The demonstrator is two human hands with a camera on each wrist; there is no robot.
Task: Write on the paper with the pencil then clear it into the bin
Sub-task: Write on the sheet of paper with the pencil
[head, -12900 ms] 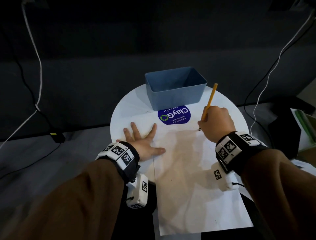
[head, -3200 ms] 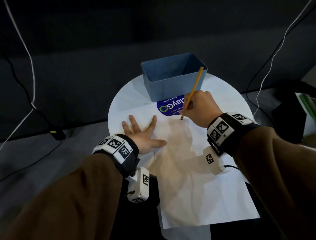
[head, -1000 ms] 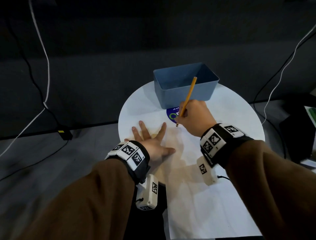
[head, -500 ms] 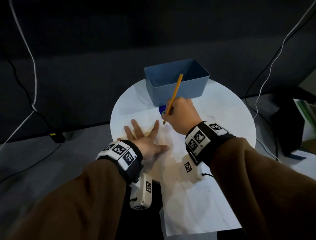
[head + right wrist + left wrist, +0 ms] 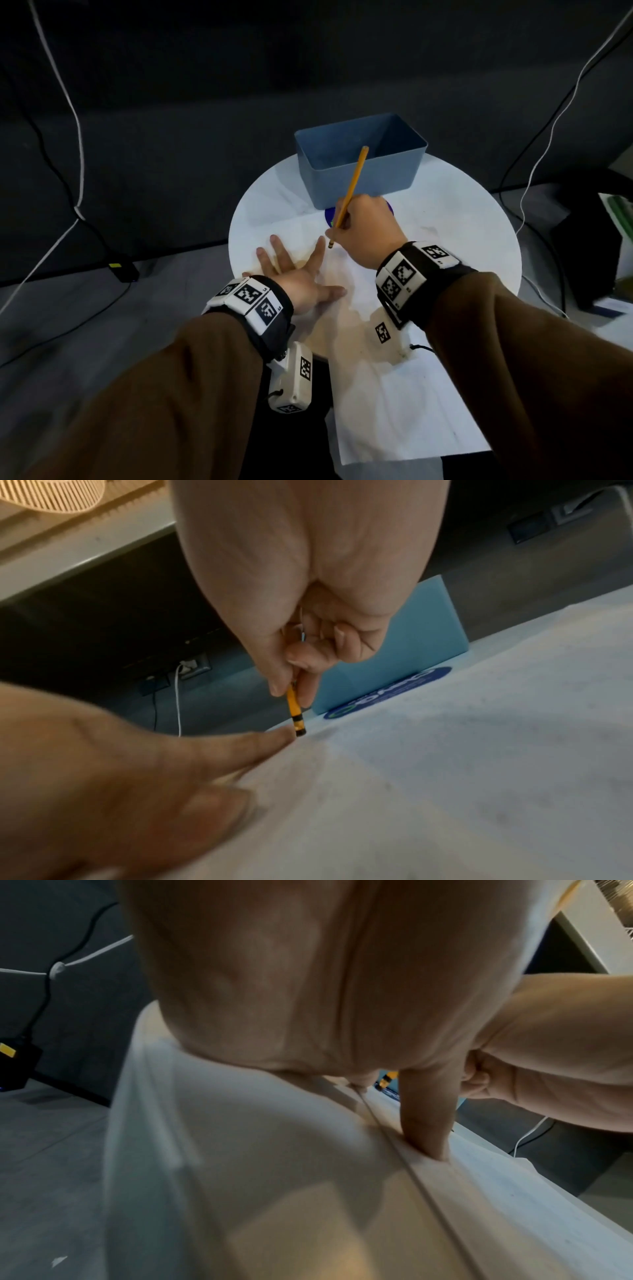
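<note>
The right hand [image 5: 366,229] has travelled left across the paper [image 5: 394,394], gripping the pencil [image 5: 349,192], whose tip now meets the sheet beside the left index finger. The left hand [image 5: 294,274] stays flat, fingers spread, pinning the sheet. Writing appears near its line end; the bin [image 5: 359,164] stands behind, beyond the paper's far edge.

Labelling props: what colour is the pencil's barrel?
Yellow-orange pencil, with dark bands near its lower end. Clearest in the head view.
</note>
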